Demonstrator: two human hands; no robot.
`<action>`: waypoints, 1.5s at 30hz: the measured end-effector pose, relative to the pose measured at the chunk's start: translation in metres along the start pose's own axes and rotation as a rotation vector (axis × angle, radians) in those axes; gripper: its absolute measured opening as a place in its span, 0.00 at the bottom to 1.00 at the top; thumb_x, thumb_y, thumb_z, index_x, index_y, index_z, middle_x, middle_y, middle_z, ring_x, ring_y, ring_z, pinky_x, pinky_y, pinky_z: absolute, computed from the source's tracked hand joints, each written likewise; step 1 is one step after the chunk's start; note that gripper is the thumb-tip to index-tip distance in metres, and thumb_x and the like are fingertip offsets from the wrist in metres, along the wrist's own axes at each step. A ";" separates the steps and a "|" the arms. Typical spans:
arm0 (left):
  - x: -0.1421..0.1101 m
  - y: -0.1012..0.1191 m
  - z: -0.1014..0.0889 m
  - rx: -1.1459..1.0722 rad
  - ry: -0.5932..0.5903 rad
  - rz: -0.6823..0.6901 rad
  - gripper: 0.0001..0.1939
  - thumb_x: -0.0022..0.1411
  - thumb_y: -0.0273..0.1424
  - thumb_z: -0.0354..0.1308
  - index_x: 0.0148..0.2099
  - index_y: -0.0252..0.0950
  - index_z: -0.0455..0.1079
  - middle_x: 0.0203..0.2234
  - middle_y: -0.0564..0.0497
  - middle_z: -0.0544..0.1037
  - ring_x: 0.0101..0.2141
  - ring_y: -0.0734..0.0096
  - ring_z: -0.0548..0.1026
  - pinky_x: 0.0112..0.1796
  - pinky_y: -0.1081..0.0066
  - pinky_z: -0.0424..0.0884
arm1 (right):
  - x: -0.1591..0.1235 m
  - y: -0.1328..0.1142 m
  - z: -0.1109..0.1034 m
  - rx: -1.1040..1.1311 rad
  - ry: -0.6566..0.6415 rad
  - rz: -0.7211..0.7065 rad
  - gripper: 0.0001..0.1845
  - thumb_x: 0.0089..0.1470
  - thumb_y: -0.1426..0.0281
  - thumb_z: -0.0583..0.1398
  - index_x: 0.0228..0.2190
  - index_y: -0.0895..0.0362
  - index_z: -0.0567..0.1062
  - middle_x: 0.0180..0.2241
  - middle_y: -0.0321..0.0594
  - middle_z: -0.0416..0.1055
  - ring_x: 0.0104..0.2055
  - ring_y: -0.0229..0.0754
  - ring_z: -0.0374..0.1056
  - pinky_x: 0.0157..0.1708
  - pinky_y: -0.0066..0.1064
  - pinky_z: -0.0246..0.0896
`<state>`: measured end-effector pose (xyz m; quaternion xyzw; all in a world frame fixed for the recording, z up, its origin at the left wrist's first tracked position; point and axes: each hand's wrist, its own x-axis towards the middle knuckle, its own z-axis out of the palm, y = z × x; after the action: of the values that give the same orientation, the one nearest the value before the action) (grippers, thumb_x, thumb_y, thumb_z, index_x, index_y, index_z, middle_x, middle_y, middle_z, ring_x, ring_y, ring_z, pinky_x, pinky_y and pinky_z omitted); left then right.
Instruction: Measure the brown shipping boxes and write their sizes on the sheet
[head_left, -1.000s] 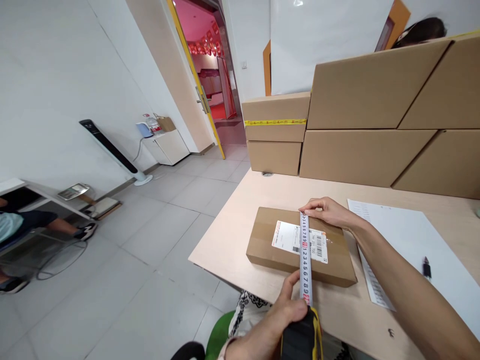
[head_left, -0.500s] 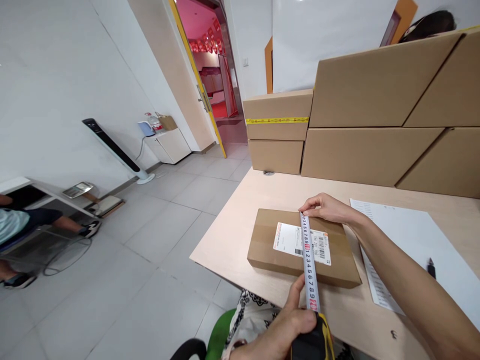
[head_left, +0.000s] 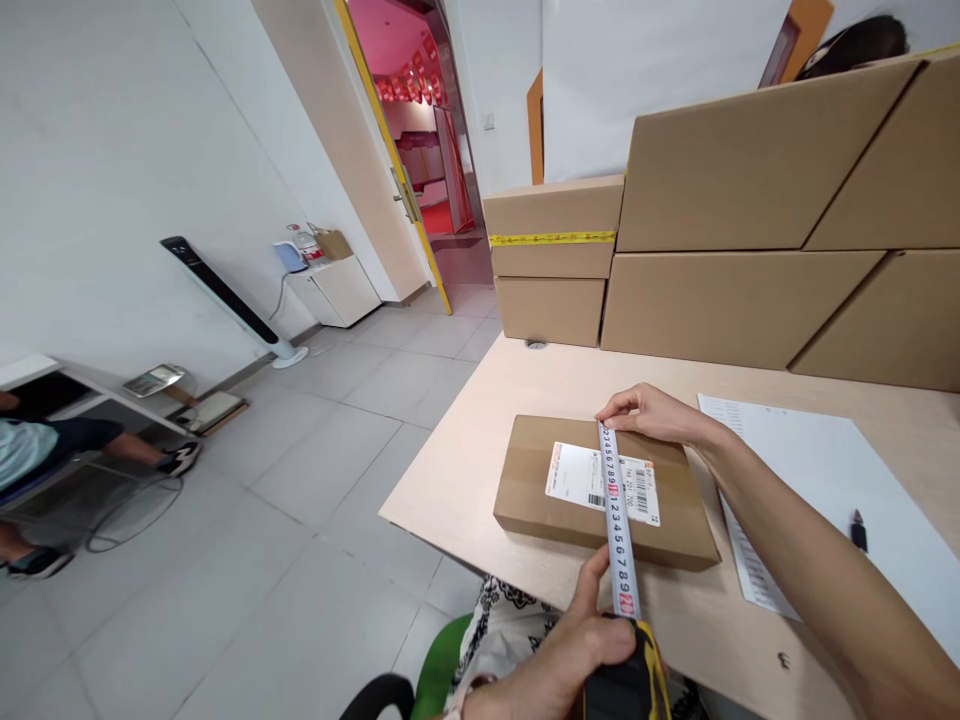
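Observation:
A flat brown cardboard box [head_left: 525, 490] lies on the table, a white shipping label [head_left: 574, 472] on its top. Across the box, from its far edge towards me, stretches the blade of a tape measure [head_left: 616, 530]. My left hand [head_left: 581, 650] grips the black and yellow case near the table's front edge, its index finger along the blade by the box's near side. At the far edge, my right hand [head_left: 646, 410] pinches the blade's end against the box. The numbers run up to a red 20 close to the case.
Stacked large cartons [head_left: 742, 305] line the back of the table [head_left: 450, 470]. Paper sheets [head_left: 817, 470] with a black pen [head_left: 858, 530] lie to the right. A seated person [head_left: 90, 440] is at far left, near a floor scale [head_left: 210, 412]. A tower fan [head_left: 225, 295] stands by the wall.
Both hands, the tape measure and the box hold the same arrangement. Only a very slight shift of the whole view shows.

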<state>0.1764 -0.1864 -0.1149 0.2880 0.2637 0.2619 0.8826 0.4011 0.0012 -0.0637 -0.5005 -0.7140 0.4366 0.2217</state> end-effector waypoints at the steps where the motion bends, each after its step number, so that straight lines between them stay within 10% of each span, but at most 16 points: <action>1: 0.001 -0.001 -0.001 -0.004 0.006 -0.005 0.58 0.46 0.36 0.65 0.71 0.36 0.35 0.30 0.50 0.78 0.33 0.60 0.77 0.41 0.62 0.65 | 0.000 0.000 0.000 0.002 0.000 -0.004 0.12 0.47 0.61 0.63 0.31 0.55 0.82 0.34 0.39 0.81 0.39 0.47 0.75 0.41 0.36 0.65; 45: -0.006 0.009 0.007 -0.205 -0.187 0.011 0.48 0.54 0.33 0.58 0.70 0.42 0.36 0.38 0.45 0.78 0.32 0.55 0.79 0.42 0.53 0.65 | 0.000 0.002 0.001 -0.001 0.014 -0.011 0.12 0.46 0.62 0.64 0.31 0.55 0.82 0.34 0.39 0.81 0.39 0.46 0.75 0.42 0.36 0.66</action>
<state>0.1741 -0.1862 -0.1023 0.2209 0.1505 0.2644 0.9266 0.4011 0.0006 -0.0660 -0.4997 -0.7153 0.4316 0.2290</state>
